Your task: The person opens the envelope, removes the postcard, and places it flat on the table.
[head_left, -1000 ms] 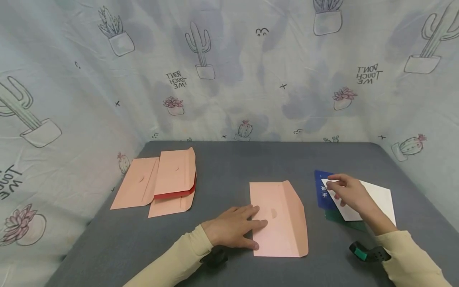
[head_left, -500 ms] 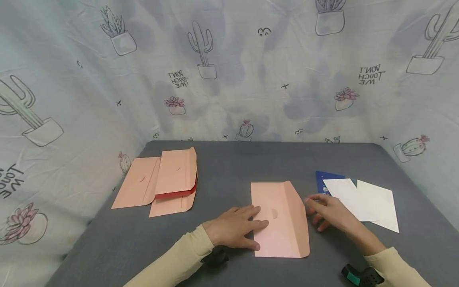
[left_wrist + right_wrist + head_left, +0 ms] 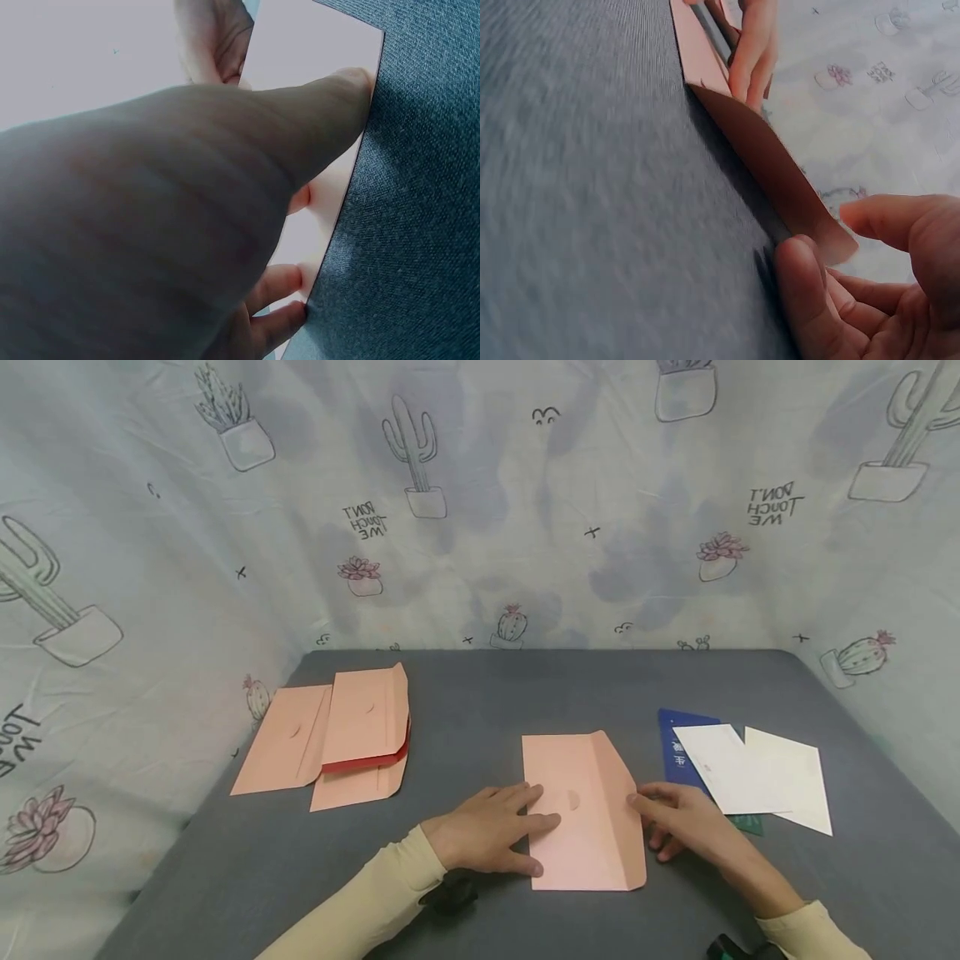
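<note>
A pink envelope (image 3: 566, 810) lies on the dark grey table, its flap (image 3: 622, 827) spread out to the right and lifted off the surface. My left hand (image 3: 487, 831) presses on the envelope's left side with spread fingers. In the left wrist view the thumb (image 3: 330, 112) rests along the envelope's edge. At the flap's outer edge is my right hand (image 3: 686, 822), its digits loosely bent. The right wrist view shows the flap (image 3: 772, 169) reaching between the right thumb and a fingertip, with a gap visible around it.
White cards (image 3: 787, 777) overlap a blue card (image 3: 678, 760) and a green one (image 3: 748, 823) at the right. Several pink envelopes (image 3: 367, 714) lie at the far left, one with red showing along its lower edge. A cactus-print curtain (image 3: 480, 510) surrounds the table.
My right hand has left the white cards and moved left to the envelope's flap. The white cards now lie fanned apart. My left hand has stayed on the envelope.
</note>
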A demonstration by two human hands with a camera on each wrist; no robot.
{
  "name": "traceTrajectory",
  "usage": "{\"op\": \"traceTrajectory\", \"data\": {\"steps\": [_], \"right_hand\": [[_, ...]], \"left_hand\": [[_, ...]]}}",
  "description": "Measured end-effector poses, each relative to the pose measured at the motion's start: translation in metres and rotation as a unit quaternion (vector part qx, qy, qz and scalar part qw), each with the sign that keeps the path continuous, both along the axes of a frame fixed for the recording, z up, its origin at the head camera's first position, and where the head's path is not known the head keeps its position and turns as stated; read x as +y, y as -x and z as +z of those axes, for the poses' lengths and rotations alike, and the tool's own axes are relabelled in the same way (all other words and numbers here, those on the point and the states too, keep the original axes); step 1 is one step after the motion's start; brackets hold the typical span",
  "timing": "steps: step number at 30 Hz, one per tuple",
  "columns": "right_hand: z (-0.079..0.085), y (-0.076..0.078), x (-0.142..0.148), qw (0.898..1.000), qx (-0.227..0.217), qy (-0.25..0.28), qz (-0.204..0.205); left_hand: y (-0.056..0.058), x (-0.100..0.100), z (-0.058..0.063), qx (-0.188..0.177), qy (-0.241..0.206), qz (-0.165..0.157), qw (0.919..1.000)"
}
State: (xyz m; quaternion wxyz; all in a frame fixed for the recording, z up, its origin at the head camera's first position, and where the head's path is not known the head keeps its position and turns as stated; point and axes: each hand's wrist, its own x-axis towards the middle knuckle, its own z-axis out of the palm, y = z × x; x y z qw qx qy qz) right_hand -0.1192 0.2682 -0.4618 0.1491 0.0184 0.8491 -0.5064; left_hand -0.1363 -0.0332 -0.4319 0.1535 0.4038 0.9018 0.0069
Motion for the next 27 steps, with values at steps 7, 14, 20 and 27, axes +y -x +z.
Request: {"op": "traceTrajectory", "data": {"steps": [7, 14, 20, 27], "right_hand": [[-0.004, -0.001, -0.009, 0.998, 0.032, 0.035, 0.029], [-0.004, -0.005, -0.009, 0.997, 0.039, 0.059, 0.009], [-0.004, -0.004, -0.007, 0.995, 0.044, 0.087, 0.011], [-0.006, -0.006, -0.008, 0.993, 0.039, 0.11, 0.0]], "left_hand": [[0.0, -0.001, 0.0, -0.002, -0.003, 0.003, 1.0], [0.009, 0.004, 0.001, 0.051, -0.127, 0.074, 0.9878], [0.019, 0.002, 0.004, 0.057, -0.253, 0.205, 0.9438], [0.027, -0.006, -0.001, -0.028, -0.242, 0.251, 0.9368]]}}
